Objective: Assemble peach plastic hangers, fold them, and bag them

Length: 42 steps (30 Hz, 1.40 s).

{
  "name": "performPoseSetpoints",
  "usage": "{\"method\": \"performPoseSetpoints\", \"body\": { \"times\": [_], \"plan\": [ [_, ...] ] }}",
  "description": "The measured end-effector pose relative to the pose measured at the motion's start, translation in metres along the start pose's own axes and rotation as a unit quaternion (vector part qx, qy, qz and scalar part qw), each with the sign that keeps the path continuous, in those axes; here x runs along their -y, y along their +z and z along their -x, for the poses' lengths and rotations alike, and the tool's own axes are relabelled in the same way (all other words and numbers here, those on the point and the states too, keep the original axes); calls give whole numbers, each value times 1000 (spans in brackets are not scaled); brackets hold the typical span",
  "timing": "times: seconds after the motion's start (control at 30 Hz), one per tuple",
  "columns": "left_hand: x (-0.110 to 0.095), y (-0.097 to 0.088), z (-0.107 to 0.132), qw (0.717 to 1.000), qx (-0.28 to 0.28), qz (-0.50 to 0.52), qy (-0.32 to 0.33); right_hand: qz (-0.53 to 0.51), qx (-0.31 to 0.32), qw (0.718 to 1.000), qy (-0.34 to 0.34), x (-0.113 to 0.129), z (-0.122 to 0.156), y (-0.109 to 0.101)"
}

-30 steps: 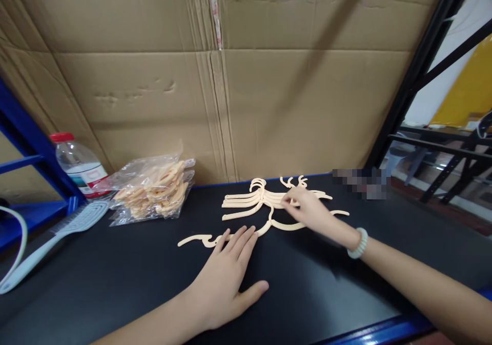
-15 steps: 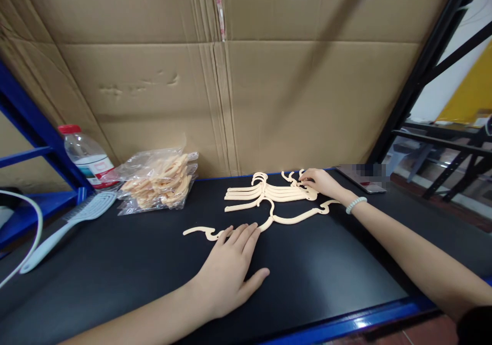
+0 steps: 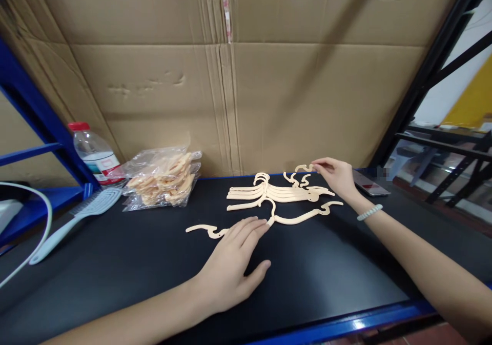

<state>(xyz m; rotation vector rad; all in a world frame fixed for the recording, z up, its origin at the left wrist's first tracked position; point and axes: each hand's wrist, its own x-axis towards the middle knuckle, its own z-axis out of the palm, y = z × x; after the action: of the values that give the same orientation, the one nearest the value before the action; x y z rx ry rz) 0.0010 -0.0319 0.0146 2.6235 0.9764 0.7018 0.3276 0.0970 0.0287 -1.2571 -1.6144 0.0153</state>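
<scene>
My left hand (image 3: 234,265) lies flat with its thumb apart, its fingers over the left arm of a cream plastic hanger (image 3: 298,219) that is spread out on the black tabletop. The fingers hide part of that arm. A small curved cream piece (image 3: 302,168) is pinched between the fingertips of my right hand (image 3: 339,178), raised a little at the far side. Below it lie several similar loose hook-shaped pieces (image 3: 295,182). Just behind the spread hanger, a stack of cream hangers (image 3: 286,193) lies flat, with hooks pointing away from me.
Clear bags of cream pieces (image 3: 163,181) lie at the back left, beside a red-capped bottle (image 3: 98,155) and a pale blue hairbrush (image 3: 77,222). A phone (image 3: 371,183) rests right of my right hand. Cardboard (image 3: 154,88) stands along the back edge.
My right hand has moved up and to the right, lifting a curved piece from the loose ones. My left hand stays on the hanger. The view has shifted slightly.
</scene>
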Motion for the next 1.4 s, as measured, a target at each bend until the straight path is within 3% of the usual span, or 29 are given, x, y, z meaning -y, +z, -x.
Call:
{"method": "performPoseSetpoints", "body": {
  "times": [0.1,0.17,0.27,0.33,0.47,0.53,0.57,0.67,0.77,0.87,0.97,1.13,1.23,1.4],
  "plan": [
    [-6,0,-1,989,-30,136,-39,-139,-19,989,46,33,11,0],
    [-10,0,-4,963,-44,243,-108,-229,6,971,74,59,23,6],
    [-12,0,-10,892,-68,392,-215,-344,98,928,109,96,49,22],
    [-11,1,-12,848,-91,458,-253,-388,191,893,123,116,69,33],
    [-6,3,-14,808,-131,502,-281,-412,316,846,126,136,96,46],
    [-3,3,-14,801,-139,508,-285,-386,339,853,94,133,97,46],
    [-1,2,-14,798,-143,512,-284,-354,338,870,64,129,94,45],
    [7,-4,-17,789,-170,520,-280,-180,282,939,-76,101,73,38],
    [15,-19,-23,795,-211,503,-266,-7,229,958,-173,63,51,32],
    [22,-36,-29,797,-241,488,-262,91,242,948,-185,33,39,32],
    [29,-47,-30,798,-239,485,-268,126,253,939,-193,22,38,37],
    [50,-47,-20,806,-266,457,-266,112,240,943,-199,21,41,46],
    [62,-44,-14,787,-290,476,-263,85,233,951,-182,23,41,48],
    [68,-40,-9,761,-275,528,-260,69,189,969,-145,28,40,45]
  ]
}}
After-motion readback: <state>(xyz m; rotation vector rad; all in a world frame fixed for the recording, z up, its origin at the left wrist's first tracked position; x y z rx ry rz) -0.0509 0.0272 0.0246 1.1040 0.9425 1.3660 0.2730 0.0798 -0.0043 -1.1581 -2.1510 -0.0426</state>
